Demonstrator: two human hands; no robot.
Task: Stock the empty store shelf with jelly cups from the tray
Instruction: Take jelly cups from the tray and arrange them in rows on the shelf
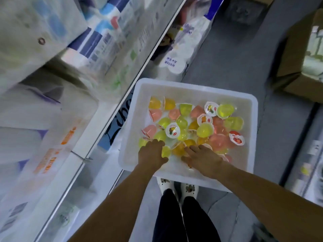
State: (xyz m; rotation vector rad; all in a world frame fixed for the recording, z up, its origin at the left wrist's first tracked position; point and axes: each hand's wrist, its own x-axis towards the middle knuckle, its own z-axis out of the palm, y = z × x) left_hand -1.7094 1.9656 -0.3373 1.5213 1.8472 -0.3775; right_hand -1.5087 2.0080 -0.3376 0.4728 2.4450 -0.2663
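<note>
A white plastic tray (251, 109) sits on the floor in front of my feet and holds several jelly cups (204, 130) in yellow, green, orange and pink, some with their printed lids up. My left hand (151, 153) reaches into the tray's near left corner. Its fingers curl down over the cups, and its thumb lies against a yellow-green cup (166, 151). My right hand (203, 158) lies over the cups at the tray's near edge. Its fingers are spread, touching an orange cup (180, 149). The store shelf (111, 109) runs along my left.
Packs of tissue and paper goods (97, 37) fill the shelves on the left, and one pack (176, 55) stands on the floor beyond the tray. Cardboard boxes (297, 70) sit at the right. More shelving (304, 165) is at the far right. My shoes (176, 186) are just behind the tray.
</note>
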